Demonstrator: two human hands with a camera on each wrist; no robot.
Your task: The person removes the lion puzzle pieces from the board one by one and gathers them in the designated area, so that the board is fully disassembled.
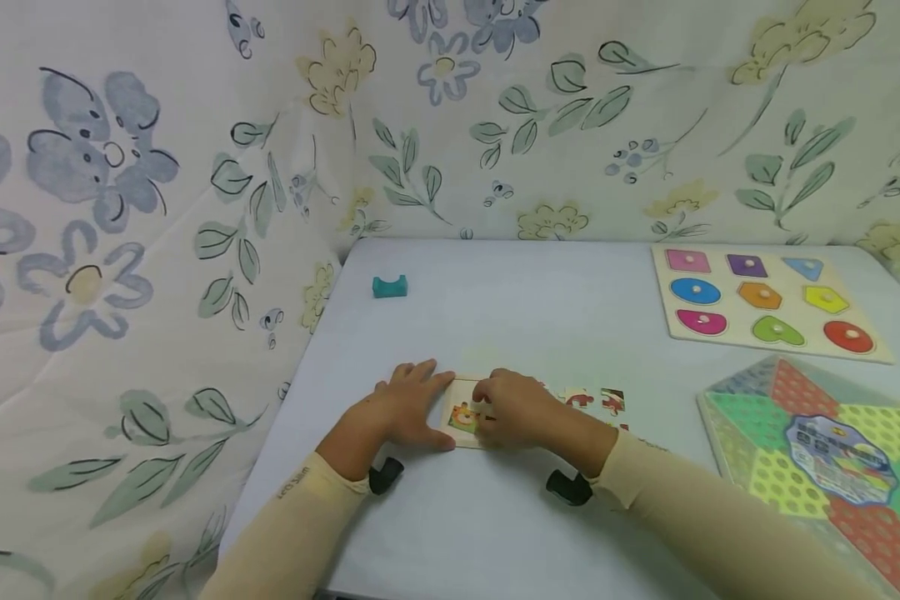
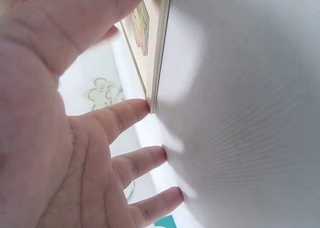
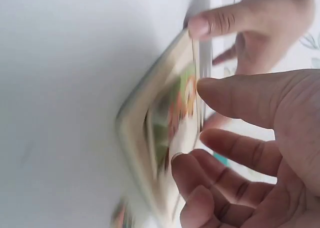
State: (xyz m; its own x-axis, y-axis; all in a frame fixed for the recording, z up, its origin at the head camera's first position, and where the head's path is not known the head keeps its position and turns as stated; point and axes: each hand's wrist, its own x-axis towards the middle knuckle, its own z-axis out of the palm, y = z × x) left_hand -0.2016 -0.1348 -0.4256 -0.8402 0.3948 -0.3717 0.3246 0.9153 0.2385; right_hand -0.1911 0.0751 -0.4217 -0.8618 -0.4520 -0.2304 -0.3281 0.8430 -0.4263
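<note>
A small wooden jigsaw tray (image 1: 461,442) lies on the table, with part of an orange and green animal picture (image 1: 462,417) inside its frame. My left hand (image 1: 407,406) is spread at the tray's left side. Its thumb and index finger touch the frame, and the other fingertips (image 2: 175,194) rest on the tabletop. Over the tray's inside is my right hand (image 1: 516,410), its fingers bent. The right thumb and index fingertip (image 3: 206,135) are apart, right at the picture; I cannot tell whether they pinch a piece. Loose jigsaw pieces (image 1: 579,398) lie just right of this hand, partly hidden by it.
A teal block (image 1: 390,287) sits at the back left. At the back right lies a shape board with knobbed pieces (image 1: 776,331). A clear package of colourful perforated parts (image 1: 817,467) lies on the right. Floral cloth (image 1: 435,150) hangs behind and left of the white table (image 1: 465,533).
</note>
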